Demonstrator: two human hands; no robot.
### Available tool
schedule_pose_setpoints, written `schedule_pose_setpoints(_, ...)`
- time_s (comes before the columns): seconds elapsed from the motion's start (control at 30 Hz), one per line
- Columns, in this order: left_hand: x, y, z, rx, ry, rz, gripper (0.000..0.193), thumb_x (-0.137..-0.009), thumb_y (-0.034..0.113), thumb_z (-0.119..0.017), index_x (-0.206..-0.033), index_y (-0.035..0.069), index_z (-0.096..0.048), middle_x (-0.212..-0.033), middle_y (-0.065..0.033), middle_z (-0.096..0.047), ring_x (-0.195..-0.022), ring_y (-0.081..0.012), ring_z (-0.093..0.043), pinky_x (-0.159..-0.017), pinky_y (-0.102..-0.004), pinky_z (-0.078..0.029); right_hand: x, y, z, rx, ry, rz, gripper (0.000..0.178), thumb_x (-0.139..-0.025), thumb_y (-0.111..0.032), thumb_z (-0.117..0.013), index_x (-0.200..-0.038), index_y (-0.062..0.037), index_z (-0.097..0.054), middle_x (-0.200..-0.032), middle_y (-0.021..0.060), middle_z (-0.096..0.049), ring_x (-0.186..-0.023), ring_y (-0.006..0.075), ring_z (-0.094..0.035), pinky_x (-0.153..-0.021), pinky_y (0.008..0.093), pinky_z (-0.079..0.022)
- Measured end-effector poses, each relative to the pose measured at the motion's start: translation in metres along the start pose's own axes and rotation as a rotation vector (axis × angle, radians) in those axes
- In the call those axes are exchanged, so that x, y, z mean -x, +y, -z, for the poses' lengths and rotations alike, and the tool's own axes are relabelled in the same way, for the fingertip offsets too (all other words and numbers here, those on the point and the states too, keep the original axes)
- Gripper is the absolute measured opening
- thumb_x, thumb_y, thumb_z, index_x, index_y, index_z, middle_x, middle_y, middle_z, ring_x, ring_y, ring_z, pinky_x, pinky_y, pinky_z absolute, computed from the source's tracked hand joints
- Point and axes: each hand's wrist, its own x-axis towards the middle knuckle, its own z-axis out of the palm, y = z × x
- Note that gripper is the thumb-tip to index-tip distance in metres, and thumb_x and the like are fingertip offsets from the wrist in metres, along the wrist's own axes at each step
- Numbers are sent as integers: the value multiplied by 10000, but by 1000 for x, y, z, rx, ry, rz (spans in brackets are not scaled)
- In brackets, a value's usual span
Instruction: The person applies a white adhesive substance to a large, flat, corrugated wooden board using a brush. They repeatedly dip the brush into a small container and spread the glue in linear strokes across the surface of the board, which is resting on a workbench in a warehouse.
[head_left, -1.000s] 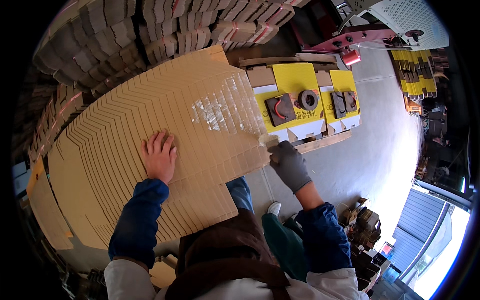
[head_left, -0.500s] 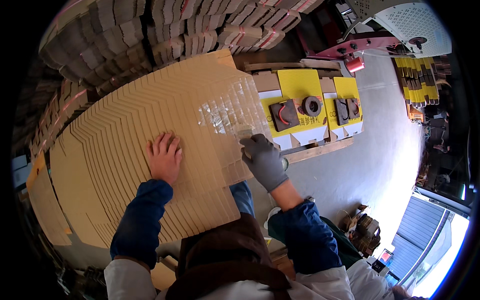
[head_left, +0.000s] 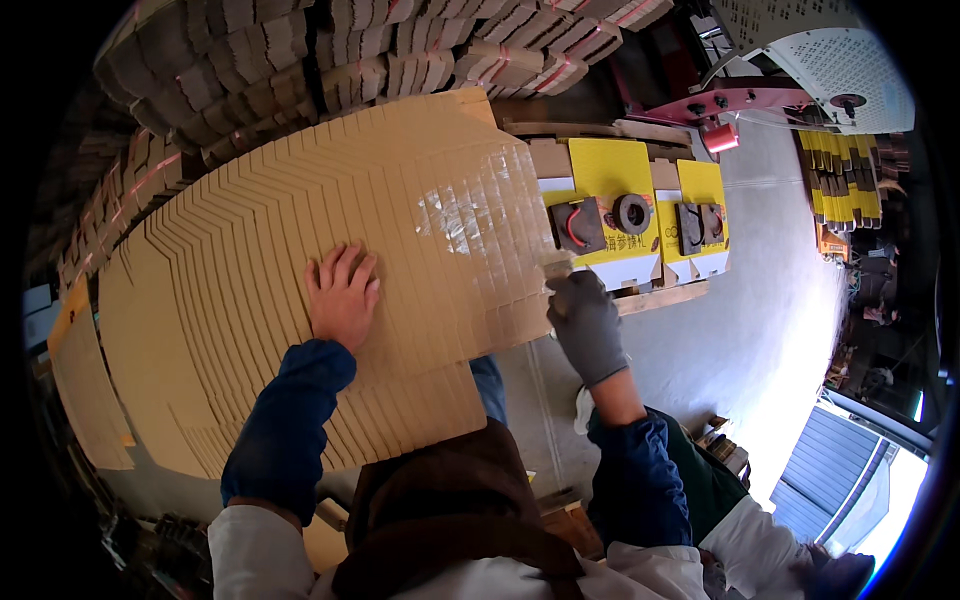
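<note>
A wide fan of overlapping brown cardboard sheets (head_left: pixel 260 260) spreads before me, their edges stepped. My left hand (head_left: pixel 343 296), bare, lies flat on the sheets with its fingers extended. In a grey glove, my right hand (head_left: pixel 588 325) is closed round a flat brush at the fan's right edge. The brush's pale bristles (head_left: pixel 557 266) point away from me, and its handle is mostly hidden in the glove. Shiny wet-looking streaks (head_left: pixel 462 215) cover the sheets' right-hand strips.
Bundled cardboard stacks (head_left: pixel 250 75) rise behind the fan. Yellow-and-white printed cartons (head_left: pixel 610 165) sit on a pallet to the right, bearing dark blocks (head_left: pixel 577 226) and a dark ring (head_left: pixel 631 213). A machine with a red frame (head_left: pixel 740 98) stands beyond. Another person's sleeve (head_left: pixel 690 465) shows at lower right.
My right hand has moved right with the brush, from over the streaked strips to the fan's right edge. My left hand stays flat on the sheets. The whole view has shifted slightly.
</note>
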Motion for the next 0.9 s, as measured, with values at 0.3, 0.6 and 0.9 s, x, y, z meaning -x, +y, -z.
schedule_pose_setpoints(0.3, -1, -2, -4, -22, 3, 1, 357, -975, 266, -581, -1319, 175, -560, -1444, -41, -455, -1386, -281, -361, -1159, -589, -228, -1, 29, 28, -16, 88, -38, 251, -792, -118, -694, -1042, -110, -713, -1036, 154, -633, -887, 373, -659, -792, 447, -550)
schedule_pose_setpoints(0.6, -1, -1, -3, -43, -6, 3, 357, -964, 267, -590, -1307, 172, -565, -1437, -42, -465, -1376, -284, -378, -1159, -588, -234, 0, 15, 6, 78, -48, 19, 225, -795, -142, -688, -1019, -124, -704, -1029, 143, -616, -904, 340, -661, -744, 449, -558)
schedule_pose_setpoints(0.9, -2, -1, -1, -13, -7, 25, 380, -932, 272, -627, -1296, 178, -574, -1433, -40, -468, -1375, -280, -380, -1149, -600, -239, -20, 2, -5, 126, 139, 50, 227, -821, -145, -671, -1048, -132, -682, -943, 121, -630, -795, 314, -665, -688, 416, -558)
